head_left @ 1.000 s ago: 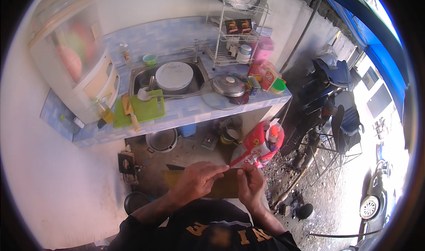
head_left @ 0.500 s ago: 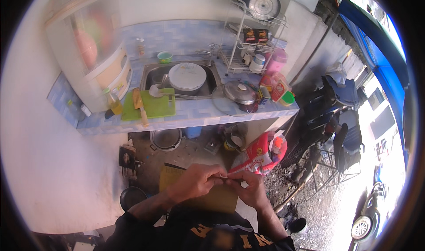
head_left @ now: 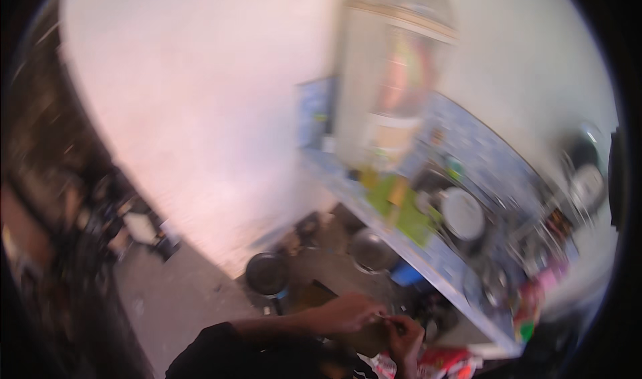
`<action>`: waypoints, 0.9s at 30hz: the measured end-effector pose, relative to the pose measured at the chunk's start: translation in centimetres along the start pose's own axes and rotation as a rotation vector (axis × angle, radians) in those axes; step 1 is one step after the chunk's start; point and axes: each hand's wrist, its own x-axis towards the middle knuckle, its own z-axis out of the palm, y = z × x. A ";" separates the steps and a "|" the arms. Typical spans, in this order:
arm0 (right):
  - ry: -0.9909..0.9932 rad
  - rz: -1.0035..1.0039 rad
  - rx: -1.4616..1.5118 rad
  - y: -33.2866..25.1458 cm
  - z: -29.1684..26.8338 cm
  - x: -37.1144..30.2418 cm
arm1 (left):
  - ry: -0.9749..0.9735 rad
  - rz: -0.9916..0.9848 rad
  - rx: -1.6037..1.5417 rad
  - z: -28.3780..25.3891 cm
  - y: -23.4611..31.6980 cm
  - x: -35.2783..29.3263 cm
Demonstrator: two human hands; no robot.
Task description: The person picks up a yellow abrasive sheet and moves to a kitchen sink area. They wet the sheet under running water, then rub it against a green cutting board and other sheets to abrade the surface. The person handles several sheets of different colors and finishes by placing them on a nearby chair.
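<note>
A: The fingers (head_left: 366,307) are bent and nearly meet at the tips in the head view. Whose are they?

B: The left hand's (head_left: 344,314) and the right hand's (head_left: 406,335), low in the picture.

A: Gripping anything?

B: A pale speck (head_left: 380,315) shows between the fingertips. It's too blurred to name, and I cannot tell whether either hand is closed on it.

A: What's nearby?

B: A red bag (head_left: 447,362) shows at the lower edge, just right of the right hand. A black pan (head_left: 267,274) lies farther left; a pot (head_left: 372,252) stands below the counter (head_left: 457,266).

A: And on top?

B: A green board (head_left: 419,230) with a wooden-handled tool (head_left: 397,193) lying on it.
</note>
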 end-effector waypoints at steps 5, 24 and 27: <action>-0.481 -0.104 0.183 1.9 3.9 4.3 | 0.169 -0.250 0.178 -0.5 0.7 -5.6; -1.664 -1.021 0.498 -7.3 16.2 -4.2 | 1.108 -1.292 0.664 16.2 21.2 -19.2; -1.809 -0.981 0.462 -8.4 16.6 -6.8 | 1.119 -1.349 0.705 17.6 25.5 -20.1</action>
